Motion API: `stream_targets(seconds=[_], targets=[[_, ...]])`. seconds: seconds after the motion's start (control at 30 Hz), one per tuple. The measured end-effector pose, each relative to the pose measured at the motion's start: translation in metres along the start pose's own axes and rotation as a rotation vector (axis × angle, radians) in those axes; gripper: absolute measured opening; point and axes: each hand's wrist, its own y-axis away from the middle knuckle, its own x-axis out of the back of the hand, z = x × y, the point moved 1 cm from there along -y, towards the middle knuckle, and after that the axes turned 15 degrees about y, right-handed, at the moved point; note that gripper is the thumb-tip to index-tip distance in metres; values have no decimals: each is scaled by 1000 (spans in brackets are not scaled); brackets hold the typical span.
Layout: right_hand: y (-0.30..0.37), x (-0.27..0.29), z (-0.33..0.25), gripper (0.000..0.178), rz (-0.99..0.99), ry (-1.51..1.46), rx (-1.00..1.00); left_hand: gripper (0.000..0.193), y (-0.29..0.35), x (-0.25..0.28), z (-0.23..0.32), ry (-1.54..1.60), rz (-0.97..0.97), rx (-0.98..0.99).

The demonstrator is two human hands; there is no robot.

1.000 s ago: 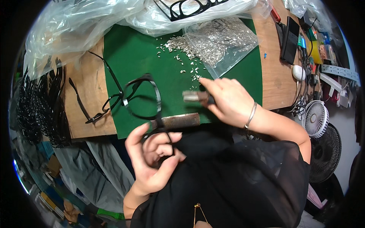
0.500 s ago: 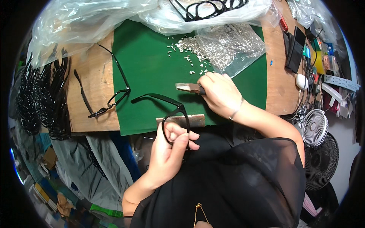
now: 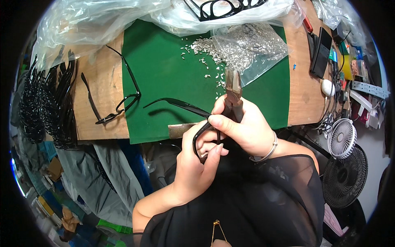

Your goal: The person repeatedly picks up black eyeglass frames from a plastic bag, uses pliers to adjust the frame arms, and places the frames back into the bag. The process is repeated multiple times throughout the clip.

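Observation:
My left hand (image 3: 198, 164) is closed round the rim of a black eyeglass frame (image 3: 181, 104), whose one temple arm stretches left over the green mat (image 3: 156, 70). In my right hand (image 3: 247, 127) is a pair of pliers (image 3: 233, 90), jaws pointing away from me. The right thumb and a fingertip also touch the frame near its hinge. Just beyond the pliers, many small silvery metal pieces (image 3: 203, 47) spill from a clear plastic bag (image 3: 261, 66). A second black eyeglass frame (image 3: 131, 103) lies at the mat's left edge, its arms spread.
Bundles of black temple arms (image 3: 55, 107) hang over the table's left side. Clear plastic sheeting (image 3: 98, 29) covers the far edge, with more black frames (image 3: 222, 10) on it. At the right are a phone (image 3: 321, 55), cables and a white fan (image 3: 342, 138).
My right hand has moved toward me to the frame, and the pliers have turned from pointing left to pointing away. The left hand and its frame have shifted slightly right.

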Motion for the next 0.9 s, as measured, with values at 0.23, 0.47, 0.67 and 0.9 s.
stream_targets(seconds=[0.23,0.47,0.67,0.9], targets=[[9,12,-2,19,15,504,301,46,12,14,27,154,-35,183],[6,19,-6,22,-322,1144,557,37,28,19,45,80,-45,225],[-4,22,-15,29,-456,1228,707,39,28,18,43,-344,-119,88],[-4,26,3,28,-217,1374,803,34,14,22,39,-612,-240,-136]])
